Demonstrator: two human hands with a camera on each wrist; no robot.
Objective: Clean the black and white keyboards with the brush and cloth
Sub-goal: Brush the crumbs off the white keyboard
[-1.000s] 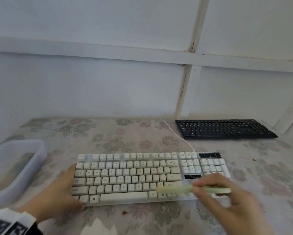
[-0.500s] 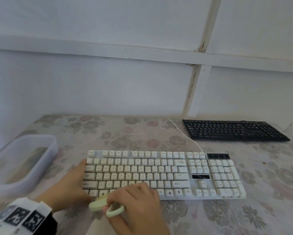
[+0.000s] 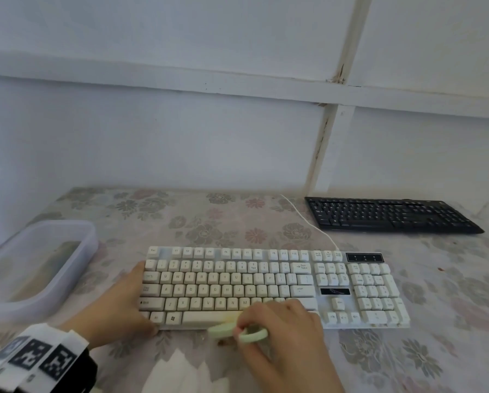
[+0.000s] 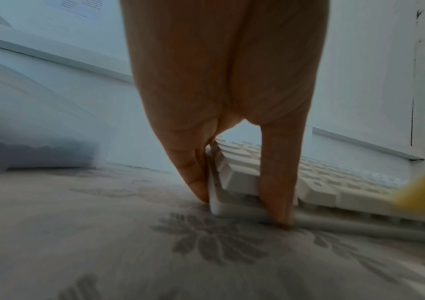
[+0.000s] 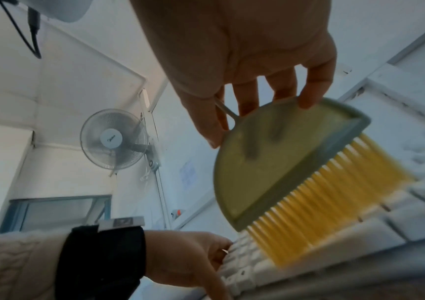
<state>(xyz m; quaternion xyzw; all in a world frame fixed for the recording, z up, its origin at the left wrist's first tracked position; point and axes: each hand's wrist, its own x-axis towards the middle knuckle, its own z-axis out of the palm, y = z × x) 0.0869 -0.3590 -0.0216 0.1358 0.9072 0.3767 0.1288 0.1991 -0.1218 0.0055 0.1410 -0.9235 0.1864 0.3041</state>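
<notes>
The white keyboard (image 3: 274, 285) lies in front of me on the flowered tablecloth. My left hand (image 3: 118, 302) grips its near left corner, with the thumb (image 4: 278, 182) on the front edge and a finger (image 4: 193, 172) against the left end. My right hand (image 3: 244, 330) pinches a pale green brush (image 3: 226, 331) at the front edge, by the space bar. In the right wrist view the brush (image 5: 270, 162) has its yellow bristles (image 5: 321, 203) down on the bottom key rows. The black keyboard (image 3: 390, 215) lies at the back right. A white cloth (image 3: 181, 373) lies at the table's near edge.
A translucent plastic tub (image 3: 39, 265) stands at the left, close to my left hand. The white keyboard's cable (image 3: 308, 222) runs back across the table beside the black keyboard. A wall closes off the table's far side.
My right hand swept the brush from the keyboard's right part to its near left corner, then back right along the bottom row to the space bar. My left hand kept its hold.
</notes>
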